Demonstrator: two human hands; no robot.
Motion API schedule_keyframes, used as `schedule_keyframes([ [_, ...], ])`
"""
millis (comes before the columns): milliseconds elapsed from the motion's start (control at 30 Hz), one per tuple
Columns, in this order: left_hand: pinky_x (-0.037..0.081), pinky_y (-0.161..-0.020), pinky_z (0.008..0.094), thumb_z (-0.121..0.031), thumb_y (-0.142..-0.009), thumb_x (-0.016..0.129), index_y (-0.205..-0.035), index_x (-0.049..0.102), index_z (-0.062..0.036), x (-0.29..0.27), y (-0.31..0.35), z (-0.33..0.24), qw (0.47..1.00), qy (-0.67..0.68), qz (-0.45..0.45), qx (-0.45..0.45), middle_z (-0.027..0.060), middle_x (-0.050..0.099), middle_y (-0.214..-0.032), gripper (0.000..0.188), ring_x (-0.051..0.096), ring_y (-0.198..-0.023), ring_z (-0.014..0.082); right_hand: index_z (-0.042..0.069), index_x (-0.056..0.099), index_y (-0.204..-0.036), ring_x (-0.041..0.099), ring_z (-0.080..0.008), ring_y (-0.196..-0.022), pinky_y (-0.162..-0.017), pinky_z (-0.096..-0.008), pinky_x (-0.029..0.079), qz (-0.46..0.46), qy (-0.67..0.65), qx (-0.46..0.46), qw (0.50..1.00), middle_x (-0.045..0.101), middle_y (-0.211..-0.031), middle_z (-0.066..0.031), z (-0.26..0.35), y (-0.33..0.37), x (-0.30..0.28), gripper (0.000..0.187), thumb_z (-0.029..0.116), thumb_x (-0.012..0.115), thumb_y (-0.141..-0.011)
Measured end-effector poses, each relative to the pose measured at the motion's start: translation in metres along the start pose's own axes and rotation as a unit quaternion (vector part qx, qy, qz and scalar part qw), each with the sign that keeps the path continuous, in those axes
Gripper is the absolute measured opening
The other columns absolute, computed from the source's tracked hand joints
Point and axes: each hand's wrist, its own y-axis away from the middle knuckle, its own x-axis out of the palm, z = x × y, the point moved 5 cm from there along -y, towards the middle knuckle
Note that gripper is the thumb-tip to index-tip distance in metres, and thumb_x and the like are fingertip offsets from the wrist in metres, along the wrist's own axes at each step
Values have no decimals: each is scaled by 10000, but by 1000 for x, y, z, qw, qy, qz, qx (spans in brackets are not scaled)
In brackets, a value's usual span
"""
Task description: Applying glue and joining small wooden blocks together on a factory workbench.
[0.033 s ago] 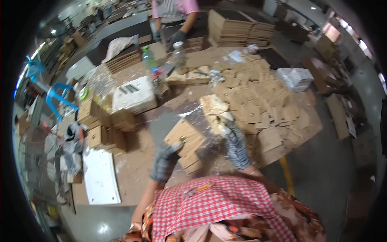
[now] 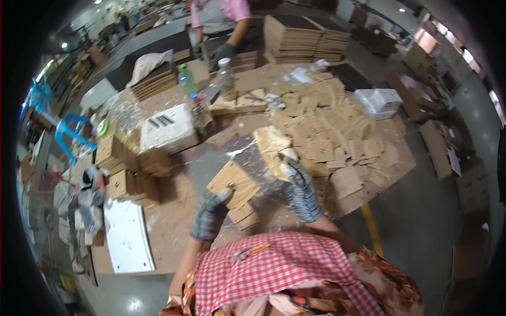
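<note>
A green bottle [image 2: 186,81] and a white-capped jar [image 2: 226,80] stand at the frame's upper centre. Stacked boards [image 2: 290,45] rise right of top centre, a white panel [image 2: 126,234] lies lower left, a yellow line [image 2: 372,230] marks the floor [image 2: 408,247] lower right.

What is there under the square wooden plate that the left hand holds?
Smaller wooden pieces appear to stick out from under the near edge of the wooden plate in the left hand. The rest is covered, so their number cannot be told.

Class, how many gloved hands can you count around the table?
4: the left hand and right hand nearest; across the table, a co-worker's one hand and other hand. More may be hidden in the background.
</note>
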Motion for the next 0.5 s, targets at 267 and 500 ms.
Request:
schedule_keyframes([
  [267, 497, -895, 373, -182, -745, 753, -1225, 513, -26, -6, 0, 22, 998, 26, -27, -52, 84, 608, -1103, 559, 598, -1015, 224, 1, 505, -1299, 510, -160, -1127, -1011, -283, 371, 102, -353, 368, 854, 577, -1210, -83, 29, 1, 26, 505, 341, 557, -930],
  [500, 503, -908, 410, -229, -735, 754, -1271, 479, -28, -14, 0, 28, 999, 12, -23, -30, 110, 597, -1143, 635, 593, -1060, 263, 25, 508, -1305, 544, -144, -1091, -959, -275, 433, 171, -348, 304, 870, 580, -1217, -73, 40, -7, 20, 476, 306, 574, -927],
])
